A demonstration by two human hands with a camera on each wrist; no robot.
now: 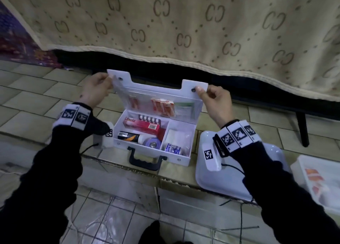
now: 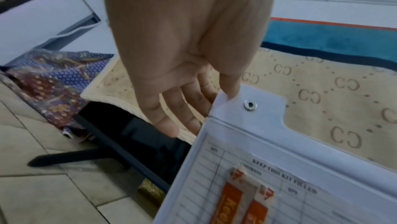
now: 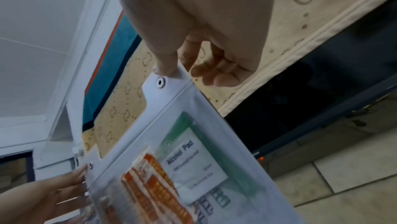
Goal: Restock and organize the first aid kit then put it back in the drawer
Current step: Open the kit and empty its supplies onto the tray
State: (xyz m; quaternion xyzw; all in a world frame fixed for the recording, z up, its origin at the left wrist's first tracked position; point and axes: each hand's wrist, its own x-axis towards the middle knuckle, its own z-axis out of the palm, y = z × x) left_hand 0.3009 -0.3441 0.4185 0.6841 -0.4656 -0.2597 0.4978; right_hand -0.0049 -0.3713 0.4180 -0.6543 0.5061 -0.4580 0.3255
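With the first aid kit [image 1: 152, 139] lying open on the tiled ledge [image 1: 55, 104], the closing step is in hand: left hand [image 1: 96, 89] and right hand [image 1: 216, 101] pinch the lid [image 1: 158, 94] corners (fingers clamped on its snap tabs). Next, lower the lid squarely and press both snaps.

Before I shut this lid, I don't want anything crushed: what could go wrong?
Both hands, left and right, pinch only the lid's top corners, so it may twist and miss its snaps. The plaster packets in the lid pocket could bulge against the red box below.
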